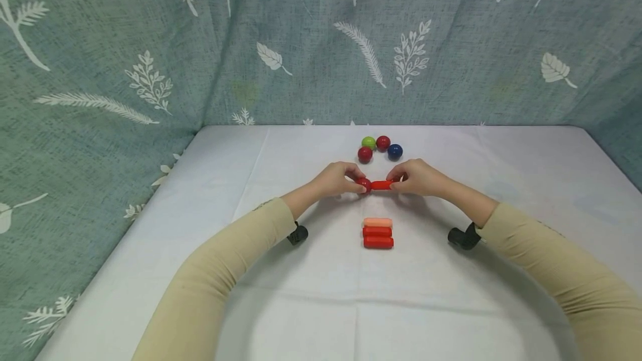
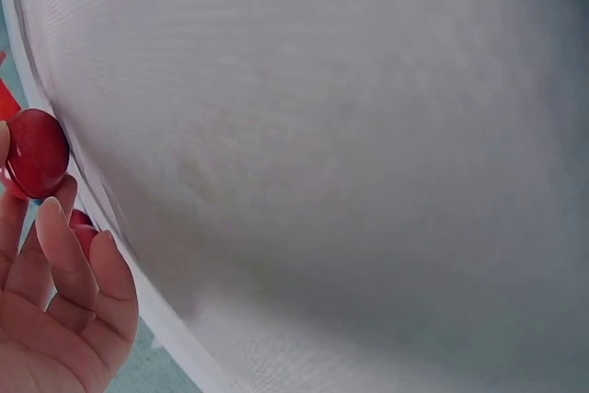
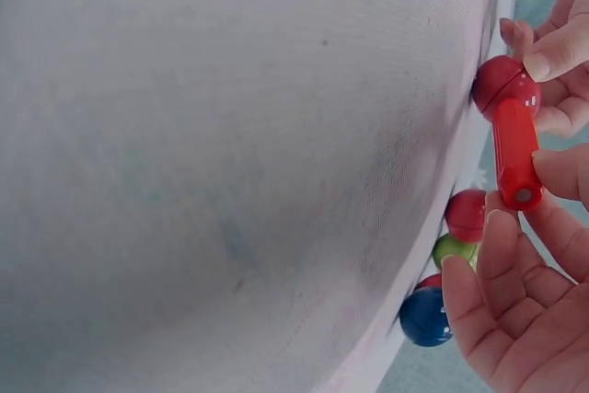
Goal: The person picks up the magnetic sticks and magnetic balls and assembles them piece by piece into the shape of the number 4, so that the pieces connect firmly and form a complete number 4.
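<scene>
Over the white table my left hand (image 1: pixel 337 179) pinches a glossy red ball (image 1: pixel 365 185) between thumb and fingers. Opposite it, my right hand (image 1: pixel 420 177) holds a red rod (image 1: pixel 382 185) by its outer end. The rod lies level, and its inner end meets the ball. A small grey disc shows in the rod's free end in the right wrist view, where the ball (image 3: pixel 497 85) has a seam line. Only part of the held ball (image 2: pixel 39 154) and a sliver of the rod appear at the left edge of the left wrist view.
Behind the hands sit a green ball (image 1: pixel 368 142), two red balls (image 1: pixel 383 143) and a blue ball (image 1: pixel 395 152). Nearer lie a peach rod (image 1: pixel 378 222) and two red rods (image 1: pixel 378 243), stacked side by side. A leaf-patterned curtain (image 1: pixel 311 71) borders the white-covered table (image 1: pixel 301 316).
</scene>
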The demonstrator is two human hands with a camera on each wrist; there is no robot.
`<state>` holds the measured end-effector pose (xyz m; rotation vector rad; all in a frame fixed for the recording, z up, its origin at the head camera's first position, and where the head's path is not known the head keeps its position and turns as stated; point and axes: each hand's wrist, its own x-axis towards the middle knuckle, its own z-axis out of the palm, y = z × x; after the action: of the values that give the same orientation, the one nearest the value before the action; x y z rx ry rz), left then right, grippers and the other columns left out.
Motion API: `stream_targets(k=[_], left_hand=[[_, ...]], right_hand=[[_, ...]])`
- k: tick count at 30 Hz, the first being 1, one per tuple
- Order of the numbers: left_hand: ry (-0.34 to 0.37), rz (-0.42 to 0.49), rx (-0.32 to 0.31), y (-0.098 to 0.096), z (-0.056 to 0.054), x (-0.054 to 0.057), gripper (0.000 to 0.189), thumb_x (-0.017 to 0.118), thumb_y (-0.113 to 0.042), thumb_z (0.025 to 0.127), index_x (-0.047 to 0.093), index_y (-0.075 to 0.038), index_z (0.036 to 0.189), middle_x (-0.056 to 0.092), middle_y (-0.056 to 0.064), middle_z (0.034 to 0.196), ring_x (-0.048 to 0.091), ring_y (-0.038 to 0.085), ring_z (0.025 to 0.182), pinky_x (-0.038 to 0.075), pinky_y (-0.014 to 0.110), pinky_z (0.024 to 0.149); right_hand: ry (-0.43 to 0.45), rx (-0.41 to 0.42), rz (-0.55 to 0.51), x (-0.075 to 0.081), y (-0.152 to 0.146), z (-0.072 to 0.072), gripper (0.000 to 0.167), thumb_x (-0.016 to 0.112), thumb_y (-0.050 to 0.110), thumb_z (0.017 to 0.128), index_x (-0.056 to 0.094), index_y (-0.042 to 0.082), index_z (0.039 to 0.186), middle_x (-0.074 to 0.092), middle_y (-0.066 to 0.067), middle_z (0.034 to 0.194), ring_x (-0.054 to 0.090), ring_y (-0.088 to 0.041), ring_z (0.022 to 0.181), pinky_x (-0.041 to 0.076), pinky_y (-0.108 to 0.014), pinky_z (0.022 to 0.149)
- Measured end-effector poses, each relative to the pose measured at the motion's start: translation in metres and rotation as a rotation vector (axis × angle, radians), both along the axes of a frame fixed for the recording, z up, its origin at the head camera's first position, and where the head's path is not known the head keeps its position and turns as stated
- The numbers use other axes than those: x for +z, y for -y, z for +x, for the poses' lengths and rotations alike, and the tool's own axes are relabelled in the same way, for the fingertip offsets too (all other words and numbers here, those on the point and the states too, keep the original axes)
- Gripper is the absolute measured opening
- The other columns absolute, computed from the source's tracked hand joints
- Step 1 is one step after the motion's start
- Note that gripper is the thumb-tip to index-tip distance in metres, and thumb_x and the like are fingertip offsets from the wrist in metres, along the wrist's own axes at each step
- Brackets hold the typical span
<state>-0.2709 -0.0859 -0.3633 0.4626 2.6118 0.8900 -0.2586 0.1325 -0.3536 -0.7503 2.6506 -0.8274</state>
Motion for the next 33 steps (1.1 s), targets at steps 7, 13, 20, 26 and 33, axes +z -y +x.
stream_targets(k=[7,13,20,26,33], left_hand=[[0.021,-0.032,-0.032,-0.0027,0.0030,0.0037,0.033,0.068,-0.019,0.082,0.059,-0.014,0.114,0.063,0.005,0.107,0.056,0.015,0.083,0.048,0.023,0.062],[0.007,-0.041,-0.049,-0.0029,0.0036,0.0046,0.033,0.067,-0.018,0.083,0.062,-0.016,0.116,0.063,0.006,0.110,0.056,0.015,0.082,0.047,0.022,0.061],[-0.036,-0.043,-0.057,0.0012,0.0012,0.0049,0.034,0.068,-0.020,0.082,0.063,-0.016,0.115,0.064,0.005,0.107,0.057,0.015,0.084,0.046,0.023,0.065],[-0.022,-0.048,-0.044,0.0031,-0.0010,0.0016,0.034,0.069,-0.021,0.081,0.064,-0.016,0.114,0.063,0.004,0.108,0.055,0.015,0.085,0.045,0.021,0.061],[-0.001,-0.025,-0.011,0.0022,-0.0005,-0.0005,0.034,0.070,-0.023,0.081,0.064,-0.017,0.114,0.061,0.002,0.103,0.054,0.015,0.080,0.046,0.022,0.057]], right_hand=[[0.015,-0.008,-0.012,-0.0014,-0.0002,0.0006,0.020,0.061,0.006,0.084,0.067,-0.002,0.100,0.065,-0.007,0.081,0.051,-0.016,0.070,0.044,-0.024,0.062],[0.006,-0.014,-0.021,-0.0035,0.0001,0.0003,0.020,0.062,0.006,0.083,0.067,-0.003,0.101,0.066,-0.009,0.085,0.051,-0.016,0.069,0.044,-0.024,0.062],[0.007,-0.034,-0.026,-0.0050,0.0019,-0.0007,0.021,0.062,0.006,0.084,0.066,-0.003,0.103,0.067,-0.013,0.092,0.052,-0.015,0.070,0.045,-0.023,0.062],[-0.003,-0.028,-0.024,-0.0047,0.0028,-0.0020,0.021,0.063,0.005,0.083,0.067,-0.003,0.102,0.067,-0.013,0.092,0.053,-0.017,0.072,0.045,-0.024,0.063],[-0.021,-0.019,-0.016,-0.0057,0.0025,-0.0036,0.021,0.063,0.005,0.083,0.067,-0.003,0.101,0.068,-0.014,0.093,0.055,-0.018,0.076,0.047,-0.026,0.066]])
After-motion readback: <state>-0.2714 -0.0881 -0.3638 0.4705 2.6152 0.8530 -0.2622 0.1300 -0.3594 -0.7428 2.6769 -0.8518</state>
